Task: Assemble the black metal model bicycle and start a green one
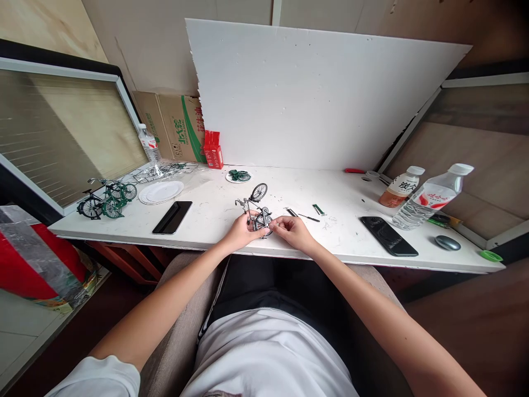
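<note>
A small black model bicycle [263,215] is tilted above the front edge of the white table, one wheel raised toward the back. My left hand [243,231] is closed around its lower part, fingers behind the frame and thumb in front. From the right, my right hand [293,231] pinches close beside the lower wheel; whatever lies between those fingertips is too small to make out. Just beyond my right hand lie a thin dark tool like a small screwdriver [308,218] and a little green piece [318,209].
Assembled model bicycles [111,201] stand at the left, near white plates [164,191] and a phone [172,217]. A small plate [231,177] bears green parts. On the right are another phone [388,236], a water bottle [433,198], a drink bottle [400,187] and a mouse [447,243].
</note>
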Motion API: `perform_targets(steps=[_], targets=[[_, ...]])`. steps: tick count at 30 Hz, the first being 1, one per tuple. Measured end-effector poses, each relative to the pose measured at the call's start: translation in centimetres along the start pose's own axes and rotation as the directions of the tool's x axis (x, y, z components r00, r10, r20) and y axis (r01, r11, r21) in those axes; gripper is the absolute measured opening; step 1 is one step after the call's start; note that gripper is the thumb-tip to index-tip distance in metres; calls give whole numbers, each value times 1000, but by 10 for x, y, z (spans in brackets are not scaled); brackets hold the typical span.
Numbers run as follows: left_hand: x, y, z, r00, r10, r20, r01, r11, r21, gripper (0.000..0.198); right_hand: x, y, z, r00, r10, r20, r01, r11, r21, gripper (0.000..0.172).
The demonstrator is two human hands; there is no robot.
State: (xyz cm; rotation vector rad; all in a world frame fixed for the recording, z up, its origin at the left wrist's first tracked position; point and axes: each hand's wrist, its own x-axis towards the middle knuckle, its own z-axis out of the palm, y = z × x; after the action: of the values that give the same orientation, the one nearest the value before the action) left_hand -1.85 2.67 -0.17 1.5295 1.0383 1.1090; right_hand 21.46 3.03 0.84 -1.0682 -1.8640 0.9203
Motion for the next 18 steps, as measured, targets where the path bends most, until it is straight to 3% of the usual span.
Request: perform_targets(steps=[18], targets=[[-1, -1, 1, 1000, 15, 25, -15, 999, -31, 71, -1, -1, 6, 999, -20, -28, 20, 1000, 2, 49]])
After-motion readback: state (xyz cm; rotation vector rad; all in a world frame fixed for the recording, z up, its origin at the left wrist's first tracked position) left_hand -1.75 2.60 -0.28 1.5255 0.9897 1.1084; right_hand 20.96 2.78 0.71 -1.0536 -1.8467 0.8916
